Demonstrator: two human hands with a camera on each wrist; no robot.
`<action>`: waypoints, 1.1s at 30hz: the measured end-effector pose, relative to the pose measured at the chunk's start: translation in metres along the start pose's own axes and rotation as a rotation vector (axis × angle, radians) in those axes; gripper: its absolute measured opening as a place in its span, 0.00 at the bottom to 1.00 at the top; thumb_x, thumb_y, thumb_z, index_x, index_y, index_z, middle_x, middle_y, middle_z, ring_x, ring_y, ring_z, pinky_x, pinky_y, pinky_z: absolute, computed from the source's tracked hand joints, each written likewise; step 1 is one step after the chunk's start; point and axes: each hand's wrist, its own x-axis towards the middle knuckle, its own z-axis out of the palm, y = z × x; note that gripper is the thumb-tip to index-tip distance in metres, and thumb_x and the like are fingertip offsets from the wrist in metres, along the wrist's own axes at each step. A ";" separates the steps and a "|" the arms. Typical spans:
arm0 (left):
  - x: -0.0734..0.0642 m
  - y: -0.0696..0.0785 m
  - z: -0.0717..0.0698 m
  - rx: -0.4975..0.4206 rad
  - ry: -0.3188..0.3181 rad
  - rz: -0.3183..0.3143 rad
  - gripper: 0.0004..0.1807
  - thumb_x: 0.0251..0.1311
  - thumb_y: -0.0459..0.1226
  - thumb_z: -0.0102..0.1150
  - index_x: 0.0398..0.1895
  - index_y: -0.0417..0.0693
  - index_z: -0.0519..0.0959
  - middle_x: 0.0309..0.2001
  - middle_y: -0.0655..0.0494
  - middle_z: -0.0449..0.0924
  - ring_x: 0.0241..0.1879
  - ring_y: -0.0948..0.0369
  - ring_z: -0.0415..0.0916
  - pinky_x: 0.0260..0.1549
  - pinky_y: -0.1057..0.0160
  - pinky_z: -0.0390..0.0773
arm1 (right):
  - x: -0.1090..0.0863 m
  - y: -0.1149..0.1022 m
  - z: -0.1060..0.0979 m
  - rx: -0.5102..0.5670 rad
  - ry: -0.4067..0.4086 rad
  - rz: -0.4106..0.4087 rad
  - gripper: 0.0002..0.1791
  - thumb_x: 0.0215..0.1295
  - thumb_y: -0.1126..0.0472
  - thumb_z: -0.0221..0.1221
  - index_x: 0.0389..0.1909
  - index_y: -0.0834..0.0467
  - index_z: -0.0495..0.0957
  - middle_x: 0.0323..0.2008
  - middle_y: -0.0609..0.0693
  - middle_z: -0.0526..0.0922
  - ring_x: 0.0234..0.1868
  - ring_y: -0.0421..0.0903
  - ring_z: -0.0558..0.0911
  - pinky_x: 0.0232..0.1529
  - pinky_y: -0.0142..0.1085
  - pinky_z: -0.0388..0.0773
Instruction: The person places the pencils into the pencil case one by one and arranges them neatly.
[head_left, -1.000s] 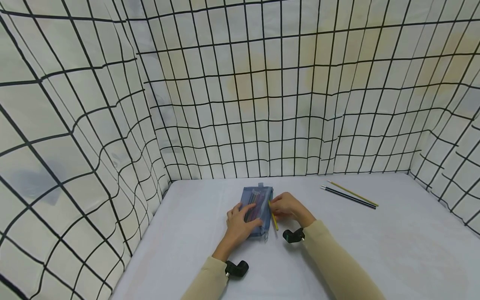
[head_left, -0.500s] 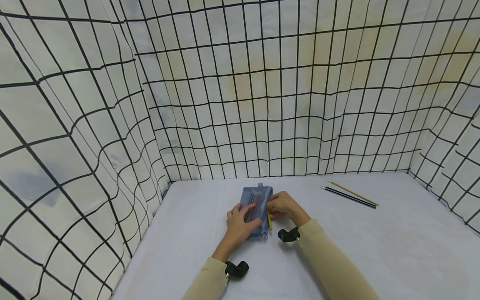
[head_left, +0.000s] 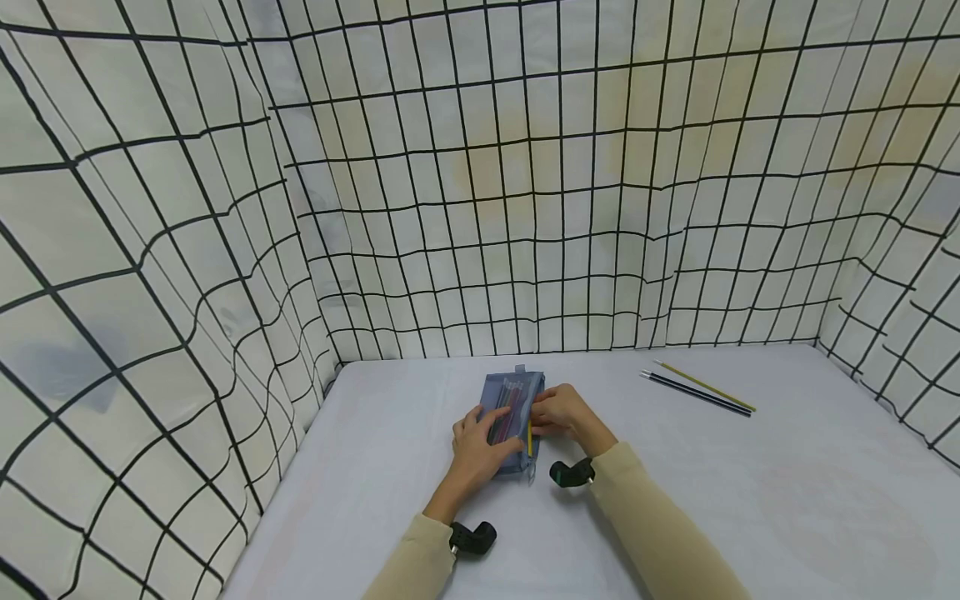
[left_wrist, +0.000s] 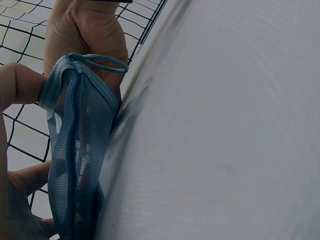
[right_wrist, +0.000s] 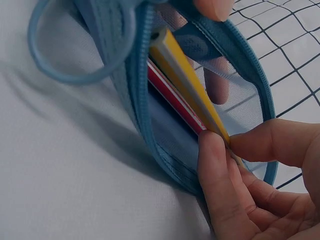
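Note:
A blue mesh pencil case point(head_left: 492, 388) with several pencils inside lies on the white table. My left hand point(head_left: 472, 442) grips it, thumb near its front end and fingers across the top. In the right wrist view the zip side gapes open. There my right hand point(right_wrist: 250, 185) pinches a yellow pencil point(right_wrist: 186, 80) between thumb and fingers, with most of its length inside the opening. A red pencil point(right_wrist: 172, 95) lies alongside it within the case. The left wrist view shows the case point(left_wrist: 82, 150) edge-on, its cord loop point(left_wrist: 102, 62) at the top.
Two dark pencils point(head_left: 693, 392) and another yellow pencil point(head_left: 708, 386) lie on the table point(head_left: 817, 492) at the back right. White walls covered with black netting point(head_left: 525, 200) stand behind and to the sides.
My right hand has moved left with the yellow pencil, which has gone from beside the pencil case to inside its opening. My left hand has kept its hold on the case.

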 end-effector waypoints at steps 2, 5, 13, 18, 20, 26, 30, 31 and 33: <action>0.000 0.000 0.000 0.006 0.001 0.005 0.39 0.50 0.55 0.65 0.70 0.62 0.75 0.80 0.43 0.52 0.75 0.41 0.46 0.66 0.29 0.58 | 0.001 0.001 0.001 0.025 -0.007 -0.002 0.22 0.68 0.68 0.61 0.61 0.70 0.73 0.41 0.59 0.86 0.35 0.44 0.85 0.34 0.33 0.86; 0.000 -0.001 0.001 0.008 -0.001 0.010 0.38 0.51 0.55 0.66 0.70 0.62 0.75 0.80 0.43 0.52 0.75 0.40 0.47 0.66 0.29 0.58 | 0.000 0.002 0.003 0.041 -0.015 -0.006 0.23 0.68 0.70 0.60 0.62 0.71 0.72 0.41 0.59 0.85 0.35 0.44 0.84 0.36 0.33 0.86; 0.000 0.000 0.000 -0.004 -0.007 0.014 0.38 0.51 0.54 0.66 0.70 0.62 0.75 0.80 0.43 0.51 0.75 0.40 0.46 0.65 0.28 0.58 | -0.007 0.008 -0.004 0.008 -0.016 -0.029 0.20 0.66 0.70 0.61 0.58 0.69 0.77 0.42 0.59 0.84 0.34 0.44 0.84 0.35 0.34 0.85; 0.000 0.001 0.000 -0.003 0.000 0.027 0.38 0.50 0.53 0.65 0.69 0.62 0.75 0.80 0.42 0.52 0.75 0.40 0.47 0.65 0.27 0.57 | -0.013 0.012 -0.024 -0.093 -0.002 -0.125 0.19 0.64 0.67 0.62 0.55 0.65 0.81 0.42 0.58 0.86 0.32 0.45 0.85 0.33 0.34 0.84; 0.000 0.001 0.000 -0.001 0.002 0.029 0.38 0.49 0.53 0.65 0.69 0.62 0.75 0.80 0.41 0.52 0.76 0.39 0.46 0.65 0.26 0.57 | -0.015 0.014 -0.035 -0.133 0.009 -0.173 0.19 0.64 0.66 0.61 0.56 0.65 0.80 0.42 0.58 0.85 0.33 0.45 0.84 0.35 0.36 0.85; 0.000 -0.001 -0.001 -0.008 -0.006 0.036 0.39 0.49 0.54 0.65 0.70 0.62 0.75 0.80 0.41 0.51 0.77 0.39 0.45 0.65 0.26 0.55 | -0.021 0.022 -0.079 -0.223 0.055 -0.278 0.20 0.66 0.66 0.60 0.58 0.66 0.78 0.43 0.58 0.84 0.37 0.46 0.85 0.40 0.39 0.86; 0.000 -0.002 -0.001 -0.013 -0.010 0.040 0.38 0.50 0.54 0.65 0.70 0.62 0.75 0.80 0.41 0.51 0.76 0.39 0.45 0.65 0.25 0.56 | -0.024 0.030 -0.108 -0.331 0.103 -0.367 0.19 0.66 0.66 0.59 0.57 0.67 0.78 0.42 0.58 0.84 0.35 0.46 0.85 0.37 0.38 0.85; 0.000 -0.002 -0.001 -0.013 -0.011 0.038 0.38 0.49 0.54 0.65 0.70 0.63 0.75 0.80 0.42 0.51 0.76 0.39 0.45 0.65 0.25 0.56 | -0.025 0.033 -0.116 -0.367 0.124 -0.389 0.19 0.66 0.65 0.59 0.57 0.67 0.78 0.41 0.58 0.84 0.35 0.46 0.84 0.36 0.37 0.84; 0.000 -0.002 -0.001 -0.012 -0.011 0.040 0.39 0.49 0.54 0.65 0.70 0.62 0.75 0.80 0.42 0.51 0.76 0.39 0.45 0.64 0.25 0.56 | -0.025 0.038 -0.129 -0.448 0.165 -0.430 0.18 0.66 0.65 0.59 0.56 0.66 0.79 0.41 0.57 0.84 0.36 0.46 0.84 0.35 0.36 0.82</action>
